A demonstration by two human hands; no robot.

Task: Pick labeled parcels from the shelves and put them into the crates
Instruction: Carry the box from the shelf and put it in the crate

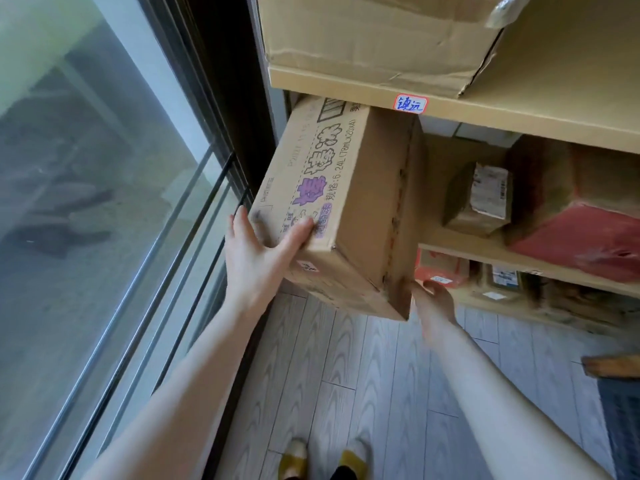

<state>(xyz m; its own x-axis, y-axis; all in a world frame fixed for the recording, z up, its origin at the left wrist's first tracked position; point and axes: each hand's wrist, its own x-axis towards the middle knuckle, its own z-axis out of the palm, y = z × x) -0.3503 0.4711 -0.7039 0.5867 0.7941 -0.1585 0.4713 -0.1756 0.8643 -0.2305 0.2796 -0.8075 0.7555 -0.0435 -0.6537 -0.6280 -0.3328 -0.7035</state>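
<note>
A window [86, 202] with a dark frame runs close along the left, and the shelf [519, 121], marked with a handwritten sticker [411, 104], carries a creased carton [374, 39] on top. In the bay below lie a small parcel [479, 199] and a red parcel [581, 244] to the right, with more parcels on the lower board. The box [349, 209] sits half out of the bay's left end, off the board, its far end under the shelf edge. Its long axis runs from the bay toward the person, near end tilted down, printed side facing the window. The left hand [256, 254] clamps the near left corner — thumb on the print, fingers round the side. The right hand [433, 299] curls its fingers under the lower right corner, above the floor [346, 375].
</note>
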